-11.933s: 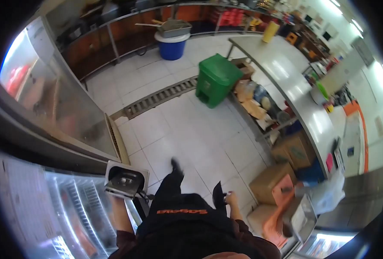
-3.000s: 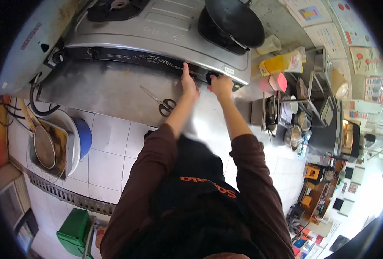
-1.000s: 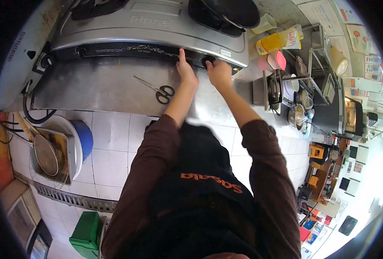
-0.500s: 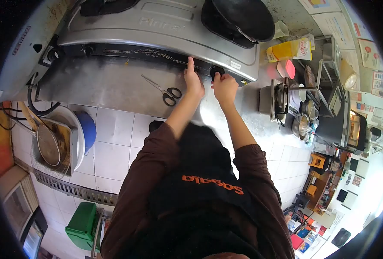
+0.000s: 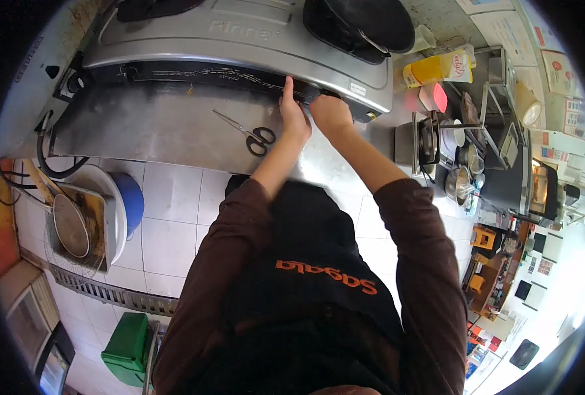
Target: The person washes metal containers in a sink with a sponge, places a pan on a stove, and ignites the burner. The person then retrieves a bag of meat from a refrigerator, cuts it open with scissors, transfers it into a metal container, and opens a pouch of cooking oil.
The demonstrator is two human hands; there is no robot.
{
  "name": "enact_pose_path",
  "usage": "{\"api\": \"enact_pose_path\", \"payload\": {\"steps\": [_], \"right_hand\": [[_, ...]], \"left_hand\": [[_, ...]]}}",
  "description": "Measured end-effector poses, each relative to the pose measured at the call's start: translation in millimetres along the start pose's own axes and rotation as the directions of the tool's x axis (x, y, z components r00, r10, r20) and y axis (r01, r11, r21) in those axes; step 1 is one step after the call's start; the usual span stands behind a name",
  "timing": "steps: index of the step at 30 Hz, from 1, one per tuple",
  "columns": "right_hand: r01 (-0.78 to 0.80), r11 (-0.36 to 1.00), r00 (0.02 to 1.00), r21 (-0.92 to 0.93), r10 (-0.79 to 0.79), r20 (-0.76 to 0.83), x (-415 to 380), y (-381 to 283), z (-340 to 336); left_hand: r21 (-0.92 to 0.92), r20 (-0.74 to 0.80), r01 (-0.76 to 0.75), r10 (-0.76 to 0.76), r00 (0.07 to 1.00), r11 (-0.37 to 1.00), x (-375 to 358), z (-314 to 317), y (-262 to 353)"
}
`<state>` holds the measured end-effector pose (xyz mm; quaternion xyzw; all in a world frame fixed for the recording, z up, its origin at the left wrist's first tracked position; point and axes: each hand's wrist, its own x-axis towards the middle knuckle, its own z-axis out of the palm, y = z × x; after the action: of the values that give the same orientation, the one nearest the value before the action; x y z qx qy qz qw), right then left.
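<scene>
A silver two-burner gas stove point(image 5: 240, 29) with a black front panel point(image 5: 226, 74) stands on a steel counter. My right hand point(image 5: 332, 113) is closed around the control knob at the panel's right end, its wrist turned over; the knob is hidden behind the fingers. Close beside it, my left hand point(image 5: 294, 117) is at the panel's lower edge, thumb stretched upward against the panel, the other fingers partly hidden. Black-handled scissors point(image 5: 256, 139) lie on the counter left of my left hand, apart from it.
A black wok point(image 5: 365, 26) sits on the right burner. To the right are a yellow pouch point(image 5: 431, 69), a pink container point(image 5: 434, 97) and metal pans point(image 5: 427, 141). Below left, a strainer point(image 5: 72, 225) rests in a tray beside a blue tub point(image 5: 128, 201). A green bin point(image 5: 124, 349) stands behind.
My right hand has rotated at the knob, its back now turned upward and its elbow swung outward to the right. My left hand has stayed nearly in place. The view has shifted slightly.
</scene>
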<state>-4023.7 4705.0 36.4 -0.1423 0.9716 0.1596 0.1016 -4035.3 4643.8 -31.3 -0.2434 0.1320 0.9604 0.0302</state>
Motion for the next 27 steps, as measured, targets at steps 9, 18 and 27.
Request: {"api": "enact_pose_path", "payload": {"steps": [9,18,27], "right_hand": [[0.331,0.931,0.926,-0.157,-0.288,0.244,6,10,-12],[-0.158,0.030,0.636,0.987,0.767,0.079,-22,-17,41],[-0.463,0.485,0.685,0.742,0.727,-0.048,-2,5,33]], "left_hand": [[-0.046,0.143,-0.009,0.015,0.990,0.999,-5,-1,8],[0.075,0.012,0.017,-0.018,1.000,0.997,-5,2,7],[0.078,0.075,-0.027,0.022,0.997,0.997,-13,12,9]]}}
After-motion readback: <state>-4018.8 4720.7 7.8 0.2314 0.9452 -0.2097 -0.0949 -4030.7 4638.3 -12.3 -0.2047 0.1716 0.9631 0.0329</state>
